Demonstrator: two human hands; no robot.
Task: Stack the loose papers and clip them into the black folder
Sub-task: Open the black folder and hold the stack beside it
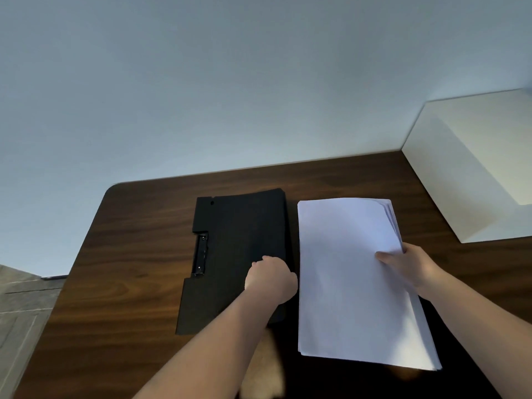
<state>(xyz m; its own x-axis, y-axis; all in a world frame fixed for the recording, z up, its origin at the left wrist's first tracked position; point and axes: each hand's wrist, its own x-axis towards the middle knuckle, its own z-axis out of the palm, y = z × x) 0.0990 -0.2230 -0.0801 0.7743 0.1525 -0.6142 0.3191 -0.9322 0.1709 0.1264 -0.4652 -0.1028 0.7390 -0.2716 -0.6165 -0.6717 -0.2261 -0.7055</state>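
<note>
Wood-grain table (pixel 129 283) | matte black folder (pixel 236 240) | right hand (pixel 414 266) grips white papers (pixel 345 269)

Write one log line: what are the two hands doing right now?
left hand: resting on black folder | right hand: gripping paper stack at right edge | clip: no paper in it

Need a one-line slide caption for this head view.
Left hand presses the black folder while right hand grips the paper stack on the wooden table.
</note>
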